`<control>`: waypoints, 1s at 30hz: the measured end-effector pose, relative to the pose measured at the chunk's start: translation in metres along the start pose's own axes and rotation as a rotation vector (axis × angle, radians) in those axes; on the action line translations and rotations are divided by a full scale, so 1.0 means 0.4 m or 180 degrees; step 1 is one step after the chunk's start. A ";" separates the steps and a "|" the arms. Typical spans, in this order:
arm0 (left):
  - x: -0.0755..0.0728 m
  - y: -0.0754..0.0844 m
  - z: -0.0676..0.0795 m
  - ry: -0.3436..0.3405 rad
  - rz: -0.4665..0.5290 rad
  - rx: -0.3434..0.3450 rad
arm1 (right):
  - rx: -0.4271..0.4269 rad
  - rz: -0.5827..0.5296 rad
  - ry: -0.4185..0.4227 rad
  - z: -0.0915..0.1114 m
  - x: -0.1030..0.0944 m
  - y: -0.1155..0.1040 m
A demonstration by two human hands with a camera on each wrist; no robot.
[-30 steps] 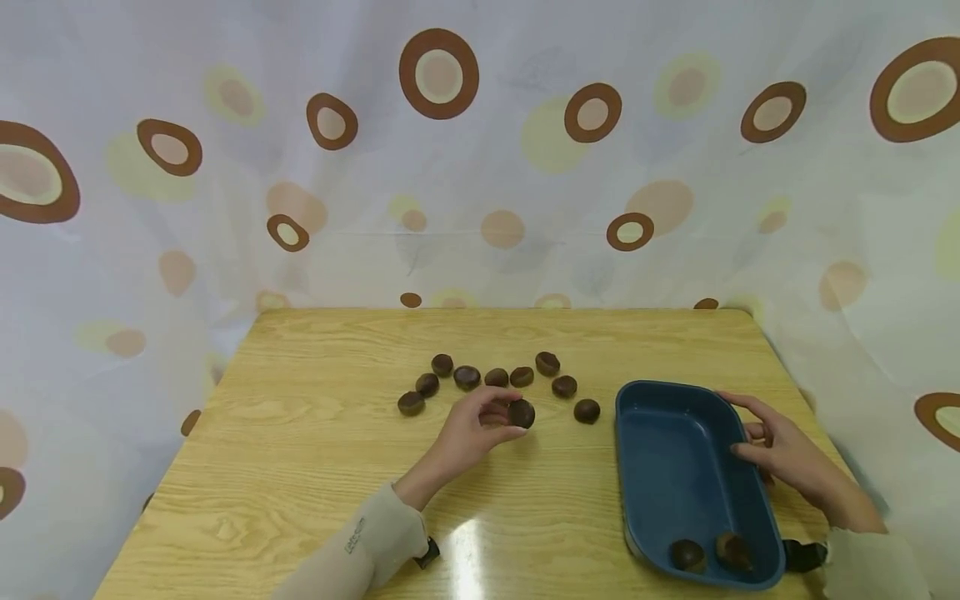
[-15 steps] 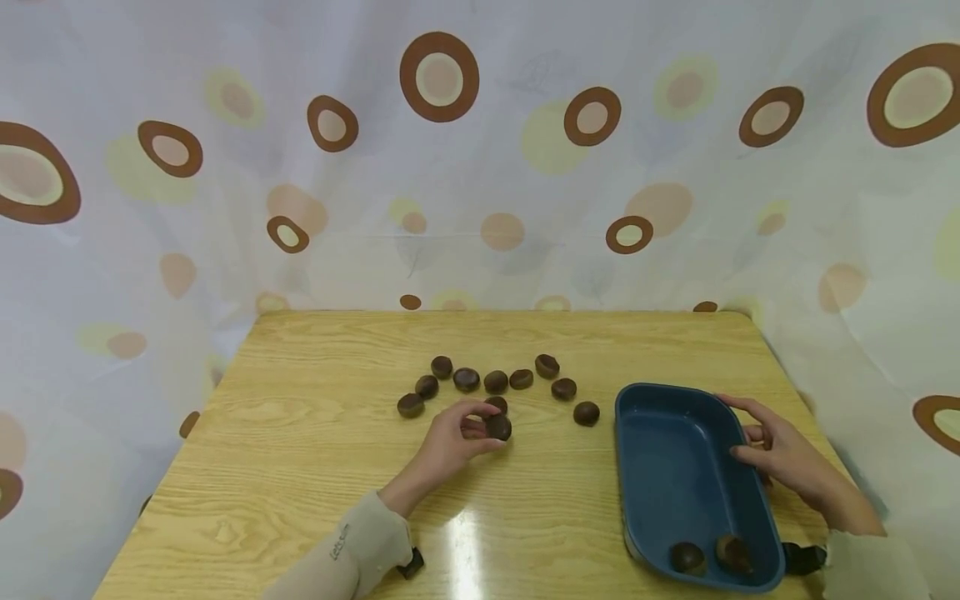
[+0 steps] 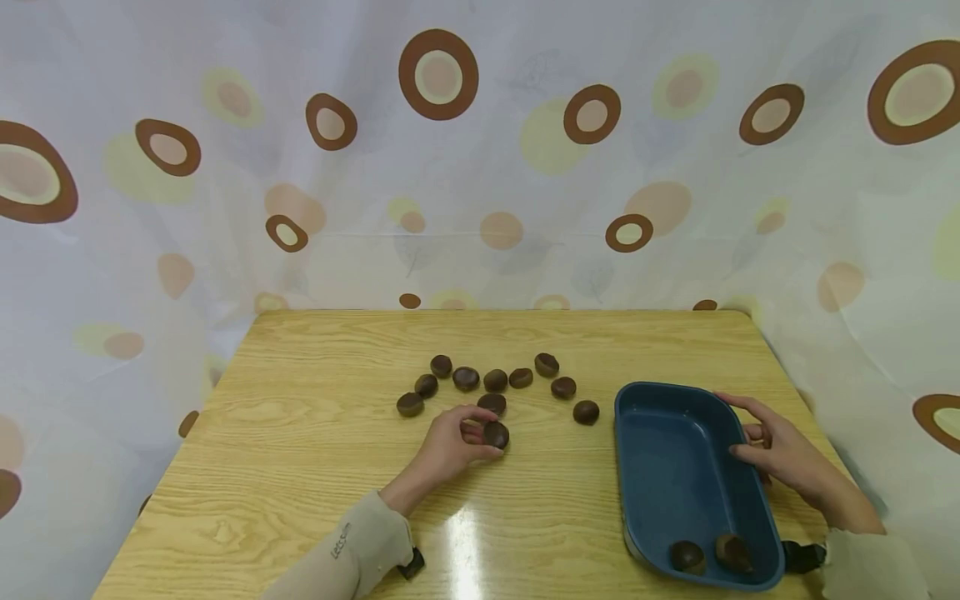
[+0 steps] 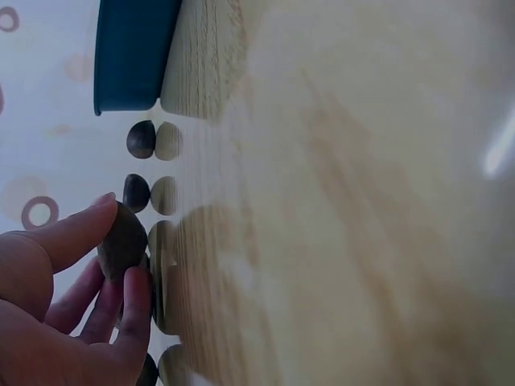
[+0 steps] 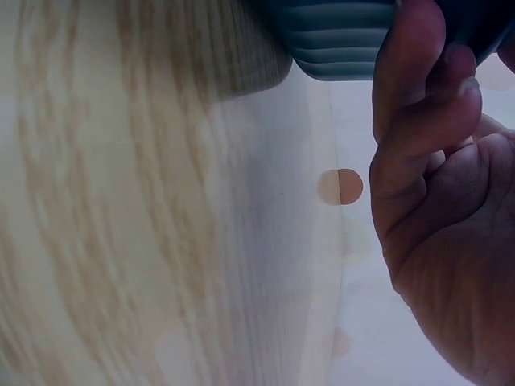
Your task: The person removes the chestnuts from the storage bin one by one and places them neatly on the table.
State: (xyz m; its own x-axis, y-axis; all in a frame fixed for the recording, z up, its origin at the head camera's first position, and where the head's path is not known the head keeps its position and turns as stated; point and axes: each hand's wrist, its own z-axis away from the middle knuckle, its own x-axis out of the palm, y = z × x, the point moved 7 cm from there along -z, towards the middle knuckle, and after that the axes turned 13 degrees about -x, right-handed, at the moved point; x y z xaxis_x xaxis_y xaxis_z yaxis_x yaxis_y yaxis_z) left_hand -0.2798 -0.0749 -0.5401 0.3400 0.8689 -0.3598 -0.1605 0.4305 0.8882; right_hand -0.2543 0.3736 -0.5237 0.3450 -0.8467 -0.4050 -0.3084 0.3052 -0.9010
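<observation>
My left hand point(image 3: 448, 446) pinches a dark brown chestnut point(image 3: 496, 435) between thumb and fingers, at or just above the tabletop. Just beyond it lies another chestnut point(image 3: 492, 405), close to the fingertips. In the left wrist view the held chestnut point(image 4: 123, 241) sits between the thumb and curled fingers. My right hand point(image 3: 787, 454) grips the right rim of a blue rectangular tray point(image 3: 626, 492), thumb over the inner side and fingers outside. The right wrist view has those fingers point(image 5: 426, 104) against the tray's ribbed underside point(image 5: 342, 40). Two chestnuts point(image 3: 733, 552) lie in the tray's near end.
Several chestnuts form a bent row across the mid-table, from a left one point(image 3: 410, 405) over a middle one point(image 3: 496, 381) to a right one point(image 3: 586, 412) beside the tray. The wooden table point(image 3: 300, 467) meets a patterned curtain point(image 3: 480, 267) at its back edge.
My left hand has moved left and a little nearer with its chestnut, then lowered slightly. The chestnut beyond the fingertips has come into view. The right hand and tray stay put.
</observation>
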 end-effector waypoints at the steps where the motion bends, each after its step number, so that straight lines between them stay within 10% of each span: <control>1: 0.000 -0.001 0.000 0.0001 -0.0009 0.0002 | -0.0005 -0.0010 -0.0005 0.000 0.000 0.000; 30: -0.019 -0.008 0.006 0.0150 -0.0165 -0.0016 | -0.0116 -0.0141 -0.0022 -0.001 0.001 0.004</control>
State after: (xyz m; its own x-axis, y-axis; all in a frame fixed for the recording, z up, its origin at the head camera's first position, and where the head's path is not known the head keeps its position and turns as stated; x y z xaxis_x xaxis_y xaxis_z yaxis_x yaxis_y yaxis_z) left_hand -0.2798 -0.0833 -0.5395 0.3041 0.8559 -0.4183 -0.1485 0.4763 0.8667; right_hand -0.2547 0.3735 -0.5253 0.3651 -0.8561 -0.3658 -0.3248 0.2512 -0.9118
